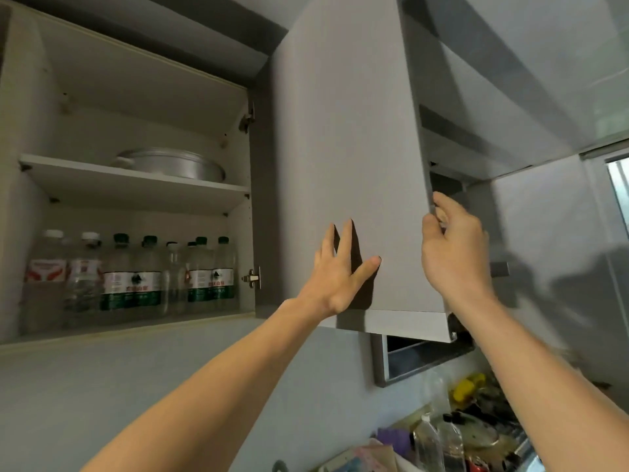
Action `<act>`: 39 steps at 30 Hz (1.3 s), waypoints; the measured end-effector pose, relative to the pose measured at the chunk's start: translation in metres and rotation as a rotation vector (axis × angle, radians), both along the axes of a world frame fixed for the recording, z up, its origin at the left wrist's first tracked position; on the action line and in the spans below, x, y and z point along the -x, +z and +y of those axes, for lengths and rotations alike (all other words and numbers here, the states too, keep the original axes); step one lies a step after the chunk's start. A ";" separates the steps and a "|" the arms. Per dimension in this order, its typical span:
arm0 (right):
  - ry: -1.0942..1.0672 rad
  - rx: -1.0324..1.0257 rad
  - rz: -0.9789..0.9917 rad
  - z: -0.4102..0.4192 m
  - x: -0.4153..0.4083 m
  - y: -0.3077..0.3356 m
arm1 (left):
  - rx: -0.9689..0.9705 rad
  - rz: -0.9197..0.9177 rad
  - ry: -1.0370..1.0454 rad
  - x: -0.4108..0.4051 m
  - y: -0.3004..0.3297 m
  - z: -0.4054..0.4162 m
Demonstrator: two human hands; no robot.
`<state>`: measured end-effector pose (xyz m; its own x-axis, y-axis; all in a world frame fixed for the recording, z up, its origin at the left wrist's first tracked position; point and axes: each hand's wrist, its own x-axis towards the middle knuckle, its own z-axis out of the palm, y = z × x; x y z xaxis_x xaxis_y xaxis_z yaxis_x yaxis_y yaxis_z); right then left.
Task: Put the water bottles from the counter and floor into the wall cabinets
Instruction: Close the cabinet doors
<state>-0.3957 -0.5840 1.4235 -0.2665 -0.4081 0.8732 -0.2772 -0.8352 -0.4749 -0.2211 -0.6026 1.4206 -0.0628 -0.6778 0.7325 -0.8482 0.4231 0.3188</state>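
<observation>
From the head view, a row of clear plastic water bottles (136,277) stood upright on the bottom shelf of the open grey wall cabinet (41,107); two at the left had white caps and red-and-white labels, the others green caps and green-and-white labels. They stood shoulder to shoulder, nearly filling the shelf's width. On the white upper shelf (136,177) sat a round metal lidded pot (170,163), with free room above it. The left hand (337,274) pressed flat, fingers spread, against the face of the plain grey cabinet door (350,131). The right hand (452,247) gripped that door's right edge, fingers curled behind it. Two more clear bottles (439,441) stood among clutter on the tabletop (418,413) at lower right.
</observation>
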 end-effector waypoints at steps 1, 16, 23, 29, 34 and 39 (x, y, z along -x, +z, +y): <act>0.057 0.018 -0.018 0.001 0.001 -0.002 | -0.005 0.008 -0.007 0.000 -0.001 0.003; 0.972 0.210 0.193 0.073 -0.107 -0.031 | 0.104 0.213 -0.326 -0.080 -0.007 0.167; 1.027 0.231 0.219 0.103 -0.215 -0.035 | 0.221 0.279 -0.203 -0.152 0.004 0.245; 0.870 0.173 0.274 0.112 -0.298 -0.045 | 0.333 0.252 0.034 -0.225 0.010 0.277; 0.679 0.123 0.355 0.102 -0.348 -0.056 | 0.418 0.180 0.243 -0.274 0.009 0.285; 0.609 0.115 0.470 0.084 -0.393 -0.059 | 0.470 0.165 0.413 -0.324 0.006 0.271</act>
<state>-0.0031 -0.5002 1.3646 0.3840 -0.2634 0.8850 0.0962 -0.9418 -0.3220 0.1030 -0.3317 1.4271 0.2736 -0.2269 0.9347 -0.9265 0.1988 0.3195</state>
